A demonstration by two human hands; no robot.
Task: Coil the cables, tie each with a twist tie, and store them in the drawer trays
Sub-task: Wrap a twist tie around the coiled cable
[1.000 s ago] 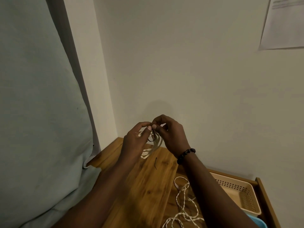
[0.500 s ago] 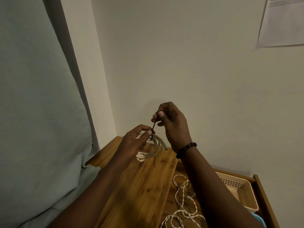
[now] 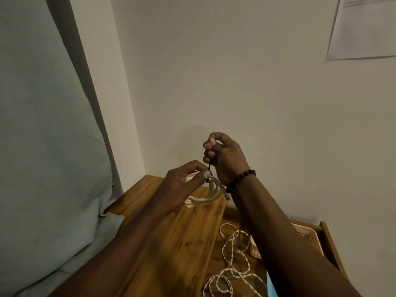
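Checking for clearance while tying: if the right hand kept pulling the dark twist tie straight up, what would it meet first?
Nothing, it seems: above the right hand holding the thin dark twist tie only bare cream wall shows, though depth to it is unclear.

Both forearms reach in from the near edge and converge toward the far middle. The left hand [image 3: 184,185] sits lower, fingers curled, thumb pressed against the forefinger in a pinch. The right hand [image 3: 225,159] is raised just above and to its right, back of the hand facing near, fingers curled tight with thumb and forefinger pinched together at the top.
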